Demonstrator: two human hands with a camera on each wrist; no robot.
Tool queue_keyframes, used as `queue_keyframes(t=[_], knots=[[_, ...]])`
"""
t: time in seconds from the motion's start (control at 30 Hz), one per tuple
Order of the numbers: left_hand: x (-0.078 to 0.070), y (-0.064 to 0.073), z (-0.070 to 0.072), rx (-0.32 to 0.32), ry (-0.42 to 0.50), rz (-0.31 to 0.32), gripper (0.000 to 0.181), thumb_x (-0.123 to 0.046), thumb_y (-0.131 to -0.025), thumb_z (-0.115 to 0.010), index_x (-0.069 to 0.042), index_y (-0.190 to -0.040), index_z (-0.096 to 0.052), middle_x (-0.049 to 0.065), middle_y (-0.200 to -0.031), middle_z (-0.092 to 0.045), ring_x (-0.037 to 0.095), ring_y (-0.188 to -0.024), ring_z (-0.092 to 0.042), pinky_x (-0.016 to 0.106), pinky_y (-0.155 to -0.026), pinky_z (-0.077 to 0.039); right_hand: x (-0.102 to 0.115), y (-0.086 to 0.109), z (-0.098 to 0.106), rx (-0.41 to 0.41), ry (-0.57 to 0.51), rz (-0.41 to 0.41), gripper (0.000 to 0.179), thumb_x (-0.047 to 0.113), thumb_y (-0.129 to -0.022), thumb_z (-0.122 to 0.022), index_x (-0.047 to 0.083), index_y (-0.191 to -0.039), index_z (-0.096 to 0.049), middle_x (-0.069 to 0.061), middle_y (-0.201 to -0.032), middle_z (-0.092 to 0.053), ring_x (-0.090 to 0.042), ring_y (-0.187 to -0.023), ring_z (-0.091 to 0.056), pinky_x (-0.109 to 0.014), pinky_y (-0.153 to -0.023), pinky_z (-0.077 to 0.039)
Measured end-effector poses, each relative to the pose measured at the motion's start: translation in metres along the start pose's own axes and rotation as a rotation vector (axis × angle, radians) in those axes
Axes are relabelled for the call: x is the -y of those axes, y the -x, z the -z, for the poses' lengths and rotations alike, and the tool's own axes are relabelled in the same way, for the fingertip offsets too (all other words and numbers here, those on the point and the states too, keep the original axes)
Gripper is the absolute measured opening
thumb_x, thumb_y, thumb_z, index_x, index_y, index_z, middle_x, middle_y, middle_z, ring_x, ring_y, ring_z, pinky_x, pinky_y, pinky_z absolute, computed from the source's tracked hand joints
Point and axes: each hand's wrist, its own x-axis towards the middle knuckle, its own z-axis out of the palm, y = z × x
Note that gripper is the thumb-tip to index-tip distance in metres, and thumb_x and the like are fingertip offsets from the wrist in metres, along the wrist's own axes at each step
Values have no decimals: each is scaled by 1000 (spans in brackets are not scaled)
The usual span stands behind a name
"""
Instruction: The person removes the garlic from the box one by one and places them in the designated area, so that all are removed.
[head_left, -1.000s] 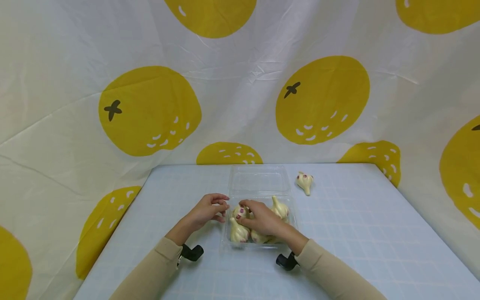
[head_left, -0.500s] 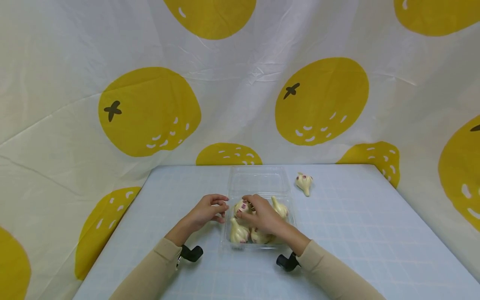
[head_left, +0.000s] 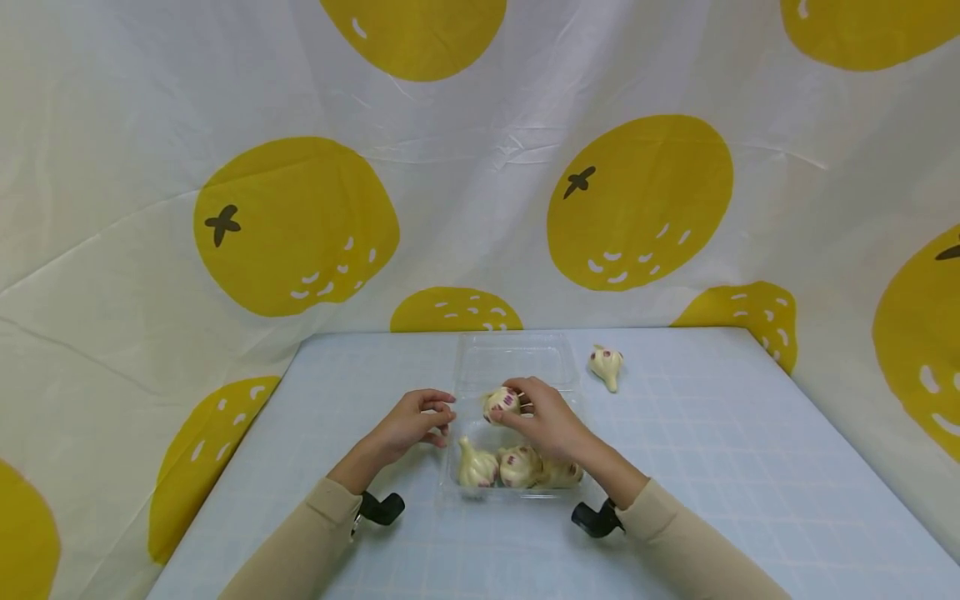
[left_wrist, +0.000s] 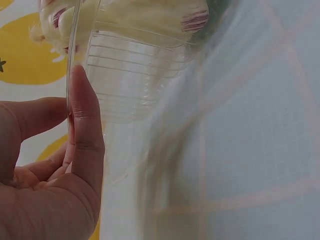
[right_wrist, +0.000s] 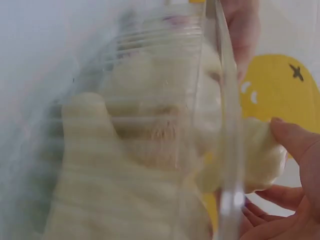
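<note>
My right hand (head_left: 551, 421) pinches a garlic bulb (head_left: 501, 404) between thumb and fingers, over the back of a clear plastic clamshell box (head_left: 517, 493). In the right wrist view, the held bulb (right_wrist: 262, 155) shows beyond the box's rim. Along the front of the box lie garlic bulbs (head_left: 477, 467); my right hand covers its back right part. At the left side, my left hand (head_left: 408, 423) holds the box's edge. The left wrist view has that hand's thumb and a finger on either side of the clear rim (left_wrist: 75, 50).
The box's hinged lid (head_left: 513, 358) lies folded back behind it. Another garlic bulb (head_left: 606, 365) sits on the checked tabletop (head_left: 712, 467), right of the lid. A white curtain (head_left: 480, 167) with yellow fruit prints hangs behind the table.
My right hand has lifted a garlic bulb from the back left of the box, moving it up and a little right. The left hand stays at the box's edge.
</note>
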Motion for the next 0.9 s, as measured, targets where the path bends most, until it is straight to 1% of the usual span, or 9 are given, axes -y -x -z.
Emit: queue_keyframes(t=[0.07, 0.3, 0.4, 0.53, 0.7, 0.9], knots=[[0, 0, 0, 0, 0, 2, 43, -6, -101, -63, 13, -137, -50, 15, -98, -60, 19, -77, -60, 29, -64, -60, 0, 1, 4, 0, -5, 1, 56, 30, -97, -74, -3, -139, -56, -15, -122, -60, -31, -109, -67, -39, -91, -59], [0, -1, 2, 1, -6, -3, 43, -8, -101, -64, 12, -138, -50, 11, -96, -59, 19, -77, -60, 30, -65, -60, 0, 5, 20, -10, 12, 21, 56, 29, -97, -74, -1, -140, -55, -16, -126, -60, -29, -112, -67, -36, -92, -59], [0, -1, 2, 2, -7, -5, 44, -8, -102, -64, 12, -138, -50, 10, -96, -59, 19, -77, -60, 30, -65, -61, -1, 7, 27, -25, 20, 18, 57, 30, -96, -74, -2, -139, -56, -16, -127, -61, -28, -110, -67, -34, -88, -59], [0, -1, 2, 4, -7, -2, 44, -8, -102, -64, 12, -138, -50, 10, -96, -59, 19, -78, -60, 30, -66, -61, -3, 10, 38, -44, 41, -19, 60, 35, -96, -74, -1, -140, -56, -15, -128, -62, -28, -108, -67, -34, -82, -59], [-1, 0, 2, 9, -3, -4, 45, -8, -101, -64, 13, -138, -49, 14, -98, -60, 19, -78, -60, 30, -66, -61, -10, 14, 51, -61, 62, -78, 62, 41, -96, -72, 0, -140, -55, -16, -131, -63, -31, -113, -66, -40, -85, -60], [0, 0, 2, 9, -10, 2, 45, -9, -101, -65, 12, -138, -50, 12, -97, -59, 19, -77, -60, 31, -67, -61, -20, 18, 68, -102, 51, -111, 62, 43, -96, -71, -1, -139, -57, -18, -130, -64, -31, -111, -67, -42, -86, -60]])
